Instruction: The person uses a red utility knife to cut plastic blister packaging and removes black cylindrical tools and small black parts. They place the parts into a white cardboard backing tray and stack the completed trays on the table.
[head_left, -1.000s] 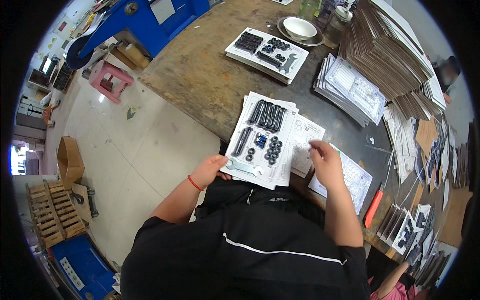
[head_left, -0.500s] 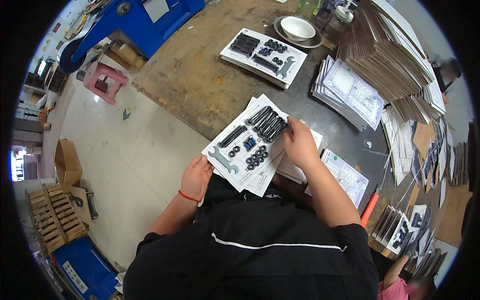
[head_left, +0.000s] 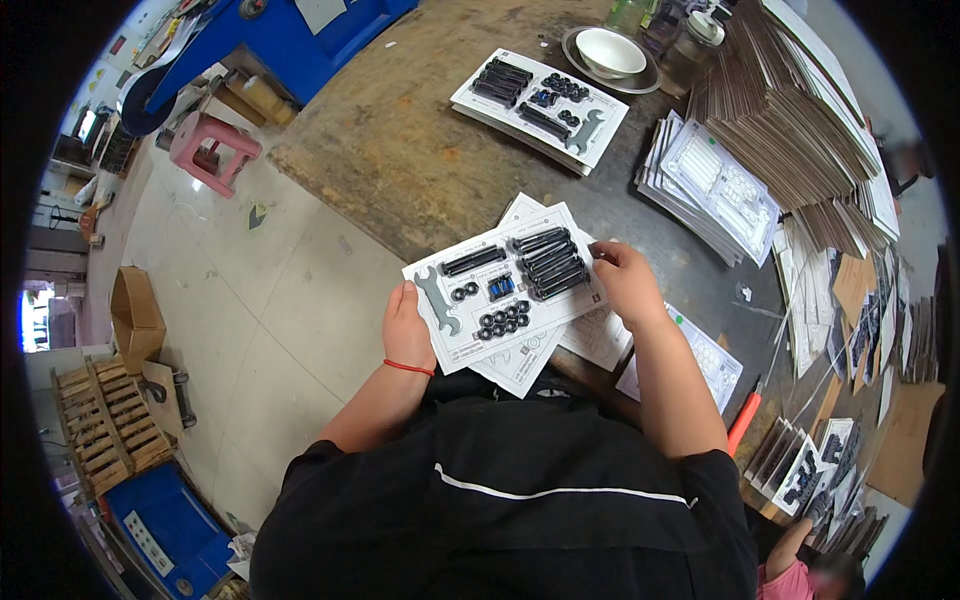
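Observation:
Between my hands is a white printed hardware card (head_left: 470,345) carrying several long black bolts (head_left: 550,262), a grey open-end wrench (head_left: 437,300), black nuts (head_left: 504,319) and small blue-and-black parts (head_left: 501,288). My left hand (head_left: 408,325) grips its left edge, thumb on top and the other fingers hidden underneath. At the right edge, my right hand (head_left: 628,284) has its fingers curled and pinched on the card. Under it, more printed cards (head_left: 522,368) lie fanned out at the table's near edge.
Farther back sits a stack of similar filled cards (head_left: 540,110). A white bowl (head_left: 611,54) rests in a metal dish beside a jar (head_left: 690,50). Tall piles of cardboard sheets (head_left: 790,120) stand at right. A red-handled tool (head_left: 744,420) lies near my right elbow; another person (head_left: 790,570) is lower right.
The held card has turned clockwise and lies more level across my view. My right hand has shifted right, and my left hand has come up along the left edge.

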{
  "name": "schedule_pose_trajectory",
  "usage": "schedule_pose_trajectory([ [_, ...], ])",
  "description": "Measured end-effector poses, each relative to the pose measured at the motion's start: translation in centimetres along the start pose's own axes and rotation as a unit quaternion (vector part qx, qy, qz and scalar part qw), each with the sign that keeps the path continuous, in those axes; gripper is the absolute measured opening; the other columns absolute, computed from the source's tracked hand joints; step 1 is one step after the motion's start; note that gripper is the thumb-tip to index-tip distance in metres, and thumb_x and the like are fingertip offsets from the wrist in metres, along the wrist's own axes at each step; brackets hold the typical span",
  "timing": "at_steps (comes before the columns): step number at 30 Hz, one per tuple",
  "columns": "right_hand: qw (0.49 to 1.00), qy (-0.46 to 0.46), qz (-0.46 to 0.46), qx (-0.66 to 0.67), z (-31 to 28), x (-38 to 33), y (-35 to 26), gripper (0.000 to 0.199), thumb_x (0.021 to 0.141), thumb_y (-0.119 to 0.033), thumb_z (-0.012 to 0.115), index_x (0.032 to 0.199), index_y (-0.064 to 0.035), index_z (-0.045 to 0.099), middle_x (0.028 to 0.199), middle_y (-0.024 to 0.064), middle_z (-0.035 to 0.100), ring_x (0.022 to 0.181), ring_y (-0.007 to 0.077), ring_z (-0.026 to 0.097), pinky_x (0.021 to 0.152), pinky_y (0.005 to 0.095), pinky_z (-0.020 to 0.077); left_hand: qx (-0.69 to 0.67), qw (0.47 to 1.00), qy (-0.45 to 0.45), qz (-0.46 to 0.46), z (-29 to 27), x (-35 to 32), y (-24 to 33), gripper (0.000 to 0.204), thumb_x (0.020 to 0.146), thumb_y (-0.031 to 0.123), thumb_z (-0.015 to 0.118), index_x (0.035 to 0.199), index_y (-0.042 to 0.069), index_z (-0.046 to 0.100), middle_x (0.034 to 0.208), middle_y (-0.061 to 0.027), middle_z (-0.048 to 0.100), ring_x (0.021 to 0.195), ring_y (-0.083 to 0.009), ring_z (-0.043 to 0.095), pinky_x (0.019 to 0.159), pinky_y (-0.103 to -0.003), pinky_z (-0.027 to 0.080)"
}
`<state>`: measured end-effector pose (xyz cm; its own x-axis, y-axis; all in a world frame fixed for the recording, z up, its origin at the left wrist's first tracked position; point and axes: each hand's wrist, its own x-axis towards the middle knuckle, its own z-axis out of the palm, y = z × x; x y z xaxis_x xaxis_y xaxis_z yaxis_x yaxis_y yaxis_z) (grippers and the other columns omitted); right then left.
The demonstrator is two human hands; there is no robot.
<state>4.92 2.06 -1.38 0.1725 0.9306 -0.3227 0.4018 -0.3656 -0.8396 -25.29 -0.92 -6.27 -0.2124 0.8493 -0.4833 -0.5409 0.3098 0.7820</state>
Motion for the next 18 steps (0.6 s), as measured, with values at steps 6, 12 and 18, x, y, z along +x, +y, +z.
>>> schedule_pose_trajectory([
  [6,0.987,-0.034,0.080,0.136,-0.6,-1.0,-0.6,0.027,0.085,-0.002,0.058,0.110,0.0038,0.066,0.098,0.0109,0.069,0.088,0.0177,0.063,0.081,0.0296,0.0482,0.016,1.000,-0.024,-0.010,0.6,1.0,1.6,0.034,0.108,0.024,0.037,0.120,-0.003,0.053,0.112,-0.0133,0.065,0.098,-0.0221,0.065,0.087,-0.037,0.054],
  [12,0.980,-0.007,0.066,0.187,-0.9,-1.0,-0.9,0.022,0.088,0.000,0.059,0.110,0.0021,0.061,0.098,0.0092,0.067,0.089,0.0167,0.061,0.082,0.0292,0.0462,0.043,0.997,-0.061,-0.006,3.3,2.2,4.3,0.032,0.107,0.022,0.038,0.118,-0.003,0.054,0.109,-0.0135,0.066,0.096,-0.0222,0.066,0.086,-0.038,0.054],
  [18,0.960,0.002,0.056,0.273,-1.1,0.1,-1.0,0.023,0.090,0.003,0.057,0.112,0.0015,0.058,0.098,0.0088,0.066,0.090,0.0160,0.060,0.083,0.0286,0.0464,0.091,0.990,-0.100,-0.031,5.9,6.1,7.1,0.030,0.105,0.018,0.045,0.120,-0.005,0.056,0.109,-0.0109,0.066,0.097,-0.0177,0.064,0.086,-0.032,0.052],
])
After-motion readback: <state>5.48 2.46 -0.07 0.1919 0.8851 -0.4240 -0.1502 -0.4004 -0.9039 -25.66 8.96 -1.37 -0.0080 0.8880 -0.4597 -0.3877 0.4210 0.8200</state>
